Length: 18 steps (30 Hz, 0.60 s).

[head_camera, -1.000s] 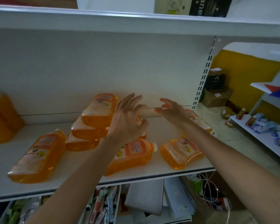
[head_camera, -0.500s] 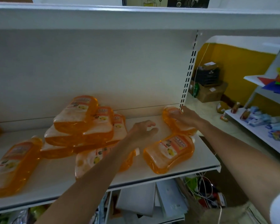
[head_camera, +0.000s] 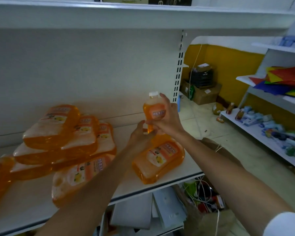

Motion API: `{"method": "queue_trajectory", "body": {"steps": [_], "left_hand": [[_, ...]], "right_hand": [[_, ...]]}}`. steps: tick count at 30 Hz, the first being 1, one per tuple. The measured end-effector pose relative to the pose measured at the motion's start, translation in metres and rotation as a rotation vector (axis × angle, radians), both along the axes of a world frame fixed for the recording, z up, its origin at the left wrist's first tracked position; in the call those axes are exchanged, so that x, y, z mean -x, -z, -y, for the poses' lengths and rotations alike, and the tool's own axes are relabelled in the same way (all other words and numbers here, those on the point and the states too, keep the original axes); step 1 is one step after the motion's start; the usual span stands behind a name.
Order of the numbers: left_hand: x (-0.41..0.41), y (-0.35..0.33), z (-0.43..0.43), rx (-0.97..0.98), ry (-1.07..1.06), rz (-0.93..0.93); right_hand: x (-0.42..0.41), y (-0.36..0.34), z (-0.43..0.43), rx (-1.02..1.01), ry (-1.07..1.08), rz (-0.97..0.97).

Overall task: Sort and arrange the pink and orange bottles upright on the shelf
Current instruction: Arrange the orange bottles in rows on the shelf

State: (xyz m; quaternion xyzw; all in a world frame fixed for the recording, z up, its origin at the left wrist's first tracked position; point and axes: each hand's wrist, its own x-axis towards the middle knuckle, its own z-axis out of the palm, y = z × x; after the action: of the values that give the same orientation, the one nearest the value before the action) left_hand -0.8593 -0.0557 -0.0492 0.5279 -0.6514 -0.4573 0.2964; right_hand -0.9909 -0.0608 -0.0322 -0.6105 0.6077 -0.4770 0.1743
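- Our right hand [head_camera: 167,119] wraps the labelled upper body of one orange bottle [head_camera: 154,109], fingers and thumb curled round it just below the white cap [head_camera: 153,94]. Gripping high lets us govern its tilt, and the bottle stands upright with the cap on top.
- Our left hand [head_camera: 138,137] closes on the lower part of the same bottle, so both hands meet on it. We judge that this low grip is there to steady the base as it is set down.
- Whether the base already touches the shelf [head_camera: 182,174] we cannot tell, since the hands hide it.
- The bottle is at the far right of the shelf, near the back panel [head_camera: 92,74]. That corner seems a sensible place to begin an upright row.
- Just in front of it, a second bottle [head_camera: 158,159] lies flat, label up, at the near right edge.
- To the left, a heap of bottles [head_camera: 61,132] lies stacked on their sides, with one more flat bottle [head_camera: 82,174] nearer us.
- We see no pink bottles here, and by our reckoning most of the standing-up remains.
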Motion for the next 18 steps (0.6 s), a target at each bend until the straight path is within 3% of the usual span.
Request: {"method": "queue_trajectory", "body": {"steps": [9, 18], "left_hand": [[0.002, 0.003, -0.003, 0.072, 0.164, 0.146], [0.002, 0.003, 0.004, 0.160, 0.205, 0.265]], "right_hand": [[0.033, 0.001, -0.033, -0.058, -0.143, -0.048], [0.026, 0.011, -0.034, 0.078, -0.003, -0.080]]}}
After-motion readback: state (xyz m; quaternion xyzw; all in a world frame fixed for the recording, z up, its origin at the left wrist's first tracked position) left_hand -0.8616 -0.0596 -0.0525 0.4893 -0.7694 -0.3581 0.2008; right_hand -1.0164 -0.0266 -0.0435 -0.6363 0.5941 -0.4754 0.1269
